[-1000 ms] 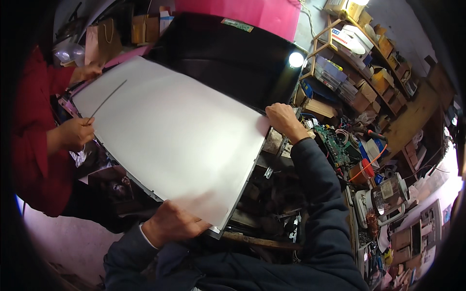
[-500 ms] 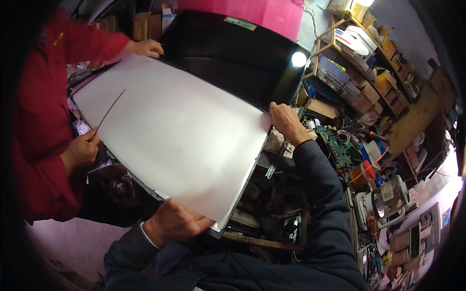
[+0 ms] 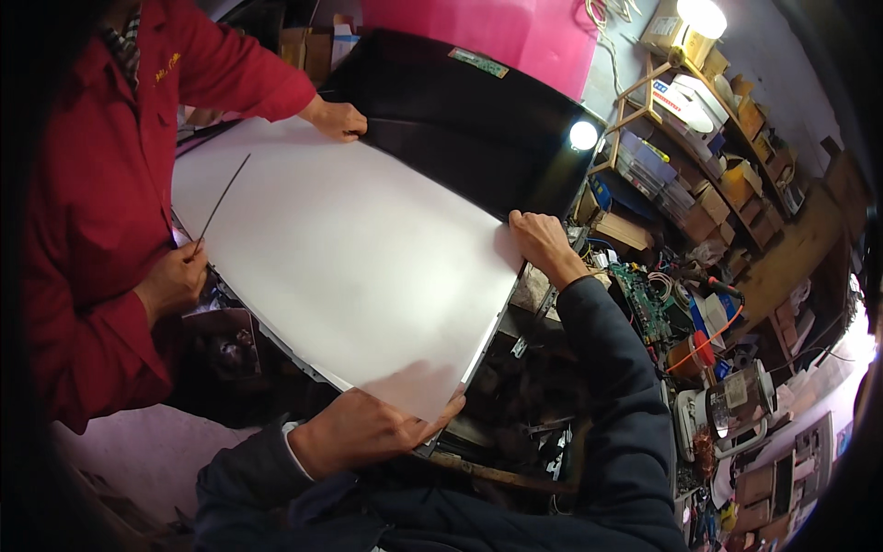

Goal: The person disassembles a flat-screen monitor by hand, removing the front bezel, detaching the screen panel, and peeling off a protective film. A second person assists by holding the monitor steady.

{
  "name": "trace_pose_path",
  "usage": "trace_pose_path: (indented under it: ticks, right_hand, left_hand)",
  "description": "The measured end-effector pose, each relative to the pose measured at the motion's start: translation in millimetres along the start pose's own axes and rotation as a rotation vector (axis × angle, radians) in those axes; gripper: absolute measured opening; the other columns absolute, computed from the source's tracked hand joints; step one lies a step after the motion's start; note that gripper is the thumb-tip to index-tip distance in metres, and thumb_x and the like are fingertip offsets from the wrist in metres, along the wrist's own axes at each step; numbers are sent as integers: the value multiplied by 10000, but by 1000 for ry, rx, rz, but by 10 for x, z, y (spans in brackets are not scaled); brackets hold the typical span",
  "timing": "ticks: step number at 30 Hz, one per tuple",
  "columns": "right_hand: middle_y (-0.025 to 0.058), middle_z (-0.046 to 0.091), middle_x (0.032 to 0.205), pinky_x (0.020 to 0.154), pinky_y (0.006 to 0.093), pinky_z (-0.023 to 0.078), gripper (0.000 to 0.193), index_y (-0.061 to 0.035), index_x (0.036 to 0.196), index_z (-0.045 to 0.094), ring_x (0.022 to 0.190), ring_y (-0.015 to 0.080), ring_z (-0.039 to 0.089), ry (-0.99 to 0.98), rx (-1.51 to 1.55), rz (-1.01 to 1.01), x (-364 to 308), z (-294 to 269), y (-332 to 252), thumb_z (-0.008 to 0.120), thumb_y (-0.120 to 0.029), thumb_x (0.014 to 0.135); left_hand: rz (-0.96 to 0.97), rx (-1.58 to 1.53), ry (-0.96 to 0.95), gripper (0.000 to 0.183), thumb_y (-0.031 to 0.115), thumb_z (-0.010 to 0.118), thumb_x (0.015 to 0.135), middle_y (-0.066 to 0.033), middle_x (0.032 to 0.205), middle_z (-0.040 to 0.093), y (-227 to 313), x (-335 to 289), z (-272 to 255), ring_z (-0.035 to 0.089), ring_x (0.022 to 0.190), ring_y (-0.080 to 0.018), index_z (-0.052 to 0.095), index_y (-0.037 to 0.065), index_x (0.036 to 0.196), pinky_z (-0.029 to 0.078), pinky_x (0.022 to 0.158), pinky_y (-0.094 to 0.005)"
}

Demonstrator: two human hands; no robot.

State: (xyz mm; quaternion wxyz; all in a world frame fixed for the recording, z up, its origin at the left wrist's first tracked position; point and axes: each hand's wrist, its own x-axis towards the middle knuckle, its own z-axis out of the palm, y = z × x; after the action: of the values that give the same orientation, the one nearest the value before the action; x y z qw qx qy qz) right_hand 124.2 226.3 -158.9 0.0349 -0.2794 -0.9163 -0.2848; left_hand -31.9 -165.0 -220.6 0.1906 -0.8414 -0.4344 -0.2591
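A large white translucent sheet (image 3: 349, 258) lies over a thin dark-edged panel frame (image 3: 285, 350). My left hand (image 3: 368, 432) is closed on the sheet's near corner; some fingers show as shadows through it. At the right corner, my right hand (image 3: 547, 244) pinches the sheet's edge, its fingertips partly hidden. A co-worker in a red jacket stands at the left. That person's one hand (image 3: 338, 120) grips the far edge, and the other hand (image 3: 175, 281) holds a thin dark strip (image 3: 223, 198) above the sheet.
Behind the sheet stands a black panel (image 3: 441, 129) with a small green circuit board (image 3: 478, 63). A lit lamp (image 3: 583, 136) is at its right edge. Circuit boards (image 3: 644, 299), an orange-cabled tool (image 3: 725, 287) and a glass jug (image 3: 736, 400) crowd the right side. Shelves (image 3: 727, 138) hold boxes.
The co-worker's far hand has moved right along the sheet's far edge. My left hand has shifted right toward the near corner, its fingers now under the sheet. My view has shifted slightly.
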Motion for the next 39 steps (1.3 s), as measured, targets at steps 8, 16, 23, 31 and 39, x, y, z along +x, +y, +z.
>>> trace_pose_path:
  ticks: [8, 16, 23, 31, 39]
  right_hand:
    - [131, 653, 786, 531, 406, 565, 96, -48, 901, 549, 659, 253, 722, 312, -160, -12, -93, 17, -97, 560, -81, 991]
    - [83, 685, 779, 575, 388, 569, 270, -95, 934, 606, 692, 251, 743, 360, -128, 13, 29, -349, 47, 714, -330, 1015]
    - [64, 676, 823, 601, 394, 582, 129, -129, 988, 641, 754, 252, 759, 486, -254, -44, 334, -704, 402, 638, -240, 1054]
    - [97, 716, 789, 603, 436, 565, 149, -85, 917, 627, 740, 304, 752, 390, -135, -38, 183, -579, 133, 664, -192, 1014]
    - [159, 707, 748, 594, 502, 554, 130, -62, 898, 609, 676, 381, 725, 241, 62, 46, -230, -326, -431, 579, -143, 995]
  left_hand:
    - [-42, 43, -103, 470, 93, 603, 982, -35, 1257, 769, 41, -19, 13, 743, 1143, -219, 696, 150, 1439, 621, 947, -391]
    - [-30, 84, -22, 437, 106, 614, 985, -21, 1242, 763, 30, -47, 56, 728, 1157, -217, 715, 155, 1407, 616, 931, -377]
    - [-57, 90, 27, 419, 100, 665, 952, 12, 1330, 762, 66, -90, 75, 729, 1214, -250, 745, 174, 1357, 594, 1040, -392]
    - [-33, 135, -65, 501, 84, 584, 965, -110, 1337, 728, 40, -80, -22, 663, 1340, -273, 627, 87, 1464, 496, 1183, -413]
    - [-36, 101, -35, 435, 93, 590, 974, -147, 1305, 736, 15, -37, -90, 686, 1305, -277, 666, 26, 1397, 496, 1184, -398]
